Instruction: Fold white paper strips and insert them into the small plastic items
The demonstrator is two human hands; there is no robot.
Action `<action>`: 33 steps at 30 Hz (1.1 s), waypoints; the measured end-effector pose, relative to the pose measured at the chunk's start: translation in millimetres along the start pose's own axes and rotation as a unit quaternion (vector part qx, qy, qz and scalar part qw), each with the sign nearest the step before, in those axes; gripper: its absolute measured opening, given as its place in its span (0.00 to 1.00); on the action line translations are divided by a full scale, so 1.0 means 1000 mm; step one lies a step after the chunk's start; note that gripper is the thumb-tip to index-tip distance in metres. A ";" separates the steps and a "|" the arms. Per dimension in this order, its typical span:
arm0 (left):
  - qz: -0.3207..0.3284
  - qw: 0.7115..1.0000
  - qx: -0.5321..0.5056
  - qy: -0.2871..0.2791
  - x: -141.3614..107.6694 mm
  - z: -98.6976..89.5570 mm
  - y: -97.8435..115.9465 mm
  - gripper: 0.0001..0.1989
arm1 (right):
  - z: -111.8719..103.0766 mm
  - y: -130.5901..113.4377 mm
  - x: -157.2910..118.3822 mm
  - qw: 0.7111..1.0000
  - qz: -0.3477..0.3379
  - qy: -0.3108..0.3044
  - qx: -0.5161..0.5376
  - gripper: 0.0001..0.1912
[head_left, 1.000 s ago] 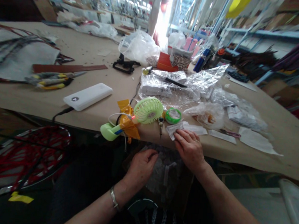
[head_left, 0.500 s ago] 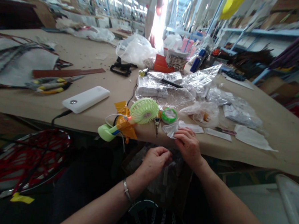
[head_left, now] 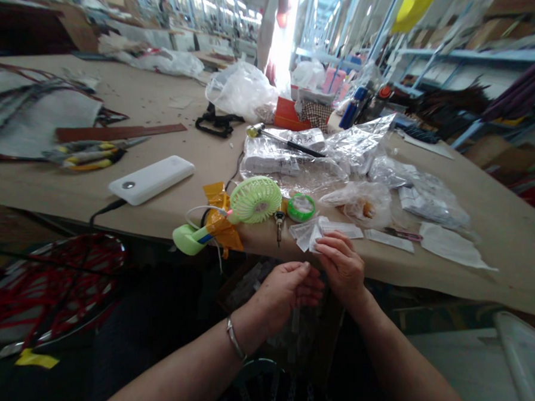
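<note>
Near the table's front edge, my right hand (head_left: 344, 268) has its fingertips closed on a thin white slip (head_left: 315, 236). The slip lifts from a small pile of translucent and white strips (head_left: 350, 229). My left hand (head_left: 294, 292) hovers just in front of the edge, left of the right hand. Its fingers are loosely curled with the thumb apart, and I see nothing in them. Close by lie a green tape roll (head_left: 301, 207) and a soldering-iron-like tool (head_left: 278, 227), its metal tip pointing over the edge. A small green fan (head_left: 255, 200) is fixed with orange tape (head_left: 222, 224).
A white power bank (head_left: 152, 179) with a cable and several pliers (head_left: 88, 156) lie to the left. Behind are wrapped white bundles (head_left: 287, 154) with a small hammer (head_left: 286, 141) on top. Plastic bags (head_left: 360, 203) and a flat white piece (head_left: 451, 246) lie right.
My left hand has loosened from a pinch, its fingers spreading below the thumb, and moved slightly right. The right hand has drawn a white slip up and slightly toward me.
</note>
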State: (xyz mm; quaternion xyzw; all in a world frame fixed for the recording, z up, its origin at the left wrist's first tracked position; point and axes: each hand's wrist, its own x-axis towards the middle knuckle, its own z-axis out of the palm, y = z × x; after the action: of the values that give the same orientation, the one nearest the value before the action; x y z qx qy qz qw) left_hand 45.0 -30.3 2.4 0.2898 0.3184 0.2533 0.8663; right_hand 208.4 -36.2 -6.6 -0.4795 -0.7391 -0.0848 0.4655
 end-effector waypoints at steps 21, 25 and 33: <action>-0.025 0.997 0.021 0.076 -0.004 0.014 -0.008 0.09 | -0.031 0.020 -0.013 0.954 0.063 -0.150 -0.253 0.16; -0.032 0.995 0.020 0.095 -0.001 0.014 -0.010 0.09 | -0.032 0.024 -0.019 0.970 0.050 -0.103 -0.216 0.09; -0.052 0.995 -0.045 0.077 -0.003 0.018 0.000 0.07 | -0.035 -0.005 -0.023 0.998 0.012 -0.063 -0.012 0.07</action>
State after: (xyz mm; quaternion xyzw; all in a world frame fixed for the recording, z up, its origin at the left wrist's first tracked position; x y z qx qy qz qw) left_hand 55.9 -38.0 14.7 0.2130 0.3869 0.2440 0.8634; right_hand 228.6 -73.4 -3.2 -0.4982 -0.7599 -0.0579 0.4134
